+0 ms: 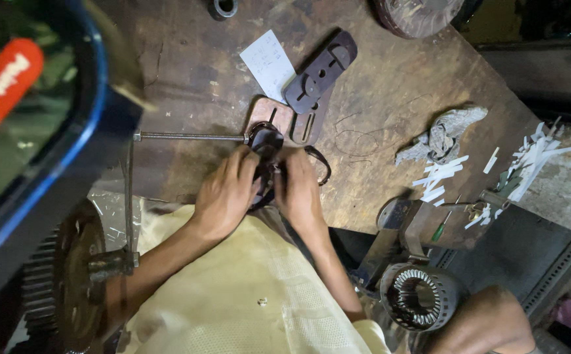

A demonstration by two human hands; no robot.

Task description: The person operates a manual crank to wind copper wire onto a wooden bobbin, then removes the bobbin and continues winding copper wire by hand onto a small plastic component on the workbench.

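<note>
My left hand [227,193] and my right hand [296,190] meet over a dark oval winding former [265,141] at the end of a threaded rod [190,136] on the worn wooden bench [377,85]. Both hands' fingers close on the former and on a dark loop of coil [321,167] that curves out to the right of my right hand. What lies under my palms is hidden. A brown slotted plate [279,118] lies just behind the former, and a dark slotted oval plate [320,71] leans over it.
A white paper slip [270,62] lies behind the plates. A crumpled grey rag [443,134] and several white paper strips [439,176] sit to the right. A motor stator [420,296] stands at lower right, a large gear wheel [69,282] at lower left.
</note>
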